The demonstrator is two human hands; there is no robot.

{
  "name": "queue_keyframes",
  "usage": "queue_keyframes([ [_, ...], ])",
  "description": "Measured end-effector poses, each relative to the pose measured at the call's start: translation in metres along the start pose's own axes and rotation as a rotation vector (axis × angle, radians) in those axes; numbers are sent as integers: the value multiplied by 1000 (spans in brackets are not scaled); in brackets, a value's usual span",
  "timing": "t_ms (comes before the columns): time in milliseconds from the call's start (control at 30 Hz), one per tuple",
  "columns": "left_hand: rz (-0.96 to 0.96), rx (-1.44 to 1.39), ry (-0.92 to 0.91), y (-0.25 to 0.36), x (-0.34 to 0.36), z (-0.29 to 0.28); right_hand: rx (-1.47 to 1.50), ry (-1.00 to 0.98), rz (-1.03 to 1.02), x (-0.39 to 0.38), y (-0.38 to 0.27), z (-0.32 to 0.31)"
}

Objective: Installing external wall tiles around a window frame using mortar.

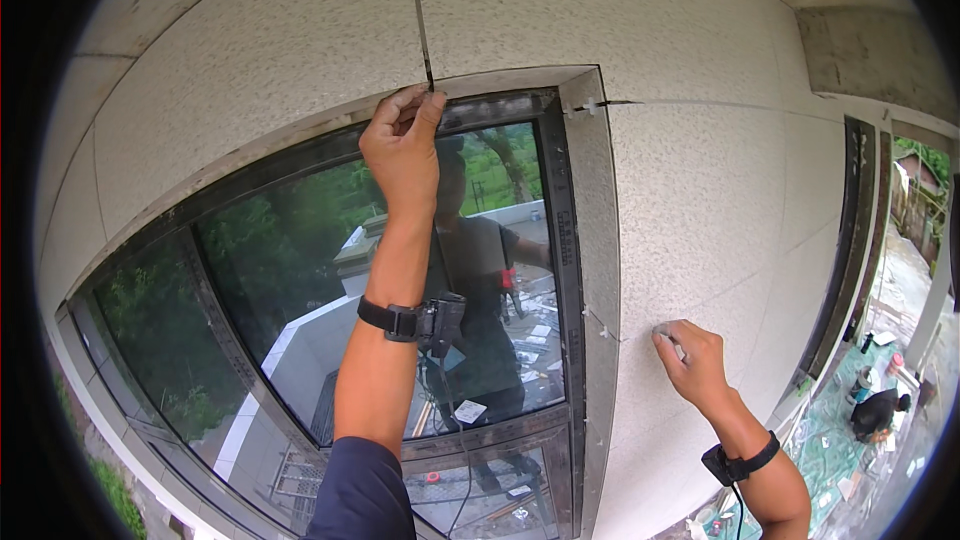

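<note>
My left hand (403, 135) is raised to the top edge of the window opening. Its thumb and fingers are pinched together at the lower end of a dark vertical joint (420, 15) between two speckled wall panels (540, 10). What they hold, if anything, is hidden. Lower on the right, my right hand (692, 360) is closed close to the speckled panel (700, 220) beside the window. A small pale bit shows between its fingers, too small to name. Under my left arm lies the dark-framed window (480, 270), its glass reflecting a person and greenery.
A short dark horizontal joint (625, 102) meets the window's upper right corner, with a small pale clip (588, 106) beside it. Far right and below, a person (880, 413) crouches on a floor with green sheeting (815, 460) and scattered items. A concrete beam (870, 55) juts out upper right.
</note>
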State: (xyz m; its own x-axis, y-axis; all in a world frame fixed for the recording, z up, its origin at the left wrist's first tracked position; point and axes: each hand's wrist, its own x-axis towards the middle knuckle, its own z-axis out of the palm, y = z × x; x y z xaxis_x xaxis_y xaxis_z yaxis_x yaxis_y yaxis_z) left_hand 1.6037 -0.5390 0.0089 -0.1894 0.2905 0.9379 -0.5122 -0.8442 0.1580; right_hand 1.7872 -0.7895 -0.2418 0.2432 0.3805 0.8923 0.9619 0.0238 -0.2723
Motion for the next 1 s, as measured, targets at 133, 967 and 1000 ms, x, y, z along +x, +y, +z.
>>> queue_keyframes([
  [133, 19, 6, -14, -3, 2, 0, 10, 14, -20, -2, 3, 1],
  [967, 36, -11, 3, -4, -8, -5, -2, -33, 6, -6, -3, 2],
  [1000, -5, -5, 20, -1, -11, -7, -4, -36, 8, -6, -4, 3],
])
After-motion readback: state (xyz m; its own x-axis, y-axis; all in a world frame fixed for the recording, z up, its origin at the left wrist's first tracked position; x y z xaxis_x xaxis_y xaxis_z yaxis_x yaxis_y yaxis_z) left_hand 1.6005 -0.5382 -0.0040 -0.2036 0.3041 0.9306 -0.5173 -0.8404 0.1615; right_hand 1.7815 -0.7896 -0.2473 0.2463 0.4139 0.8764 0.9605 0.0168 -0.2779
